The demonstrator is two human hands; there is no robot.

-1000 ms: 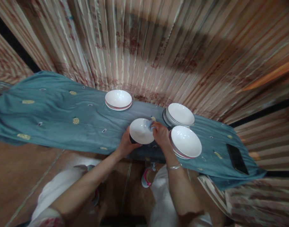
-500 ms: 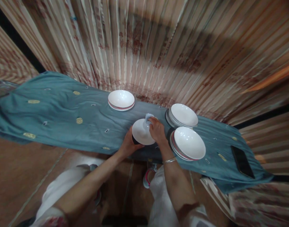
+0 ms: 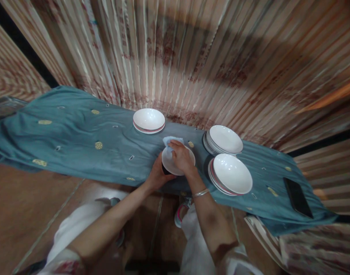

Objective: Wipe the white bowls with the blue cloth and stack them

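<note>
Both your grips are clamping: left hand [image 3: 158, 173] on a white bowl [image 3: 168, 163] at its eight o'clock, right hand [image 3: 180, 155] on a cloth [image 3: 168, 141] at eleven. Nine o'clock of the nearest bowl stack [image 3: 232, 173], the bowl's likely proving slippery, fragile; cradle its outer wall.

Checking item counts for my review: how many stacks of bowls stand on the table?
3: a left rear stack, a right rear stack and a right front stack. The bowl in the left hand is separate; nested bowls may be hidden.

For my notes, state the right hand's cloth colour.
The cloth is pale blue, showing best in the head view.
</note>
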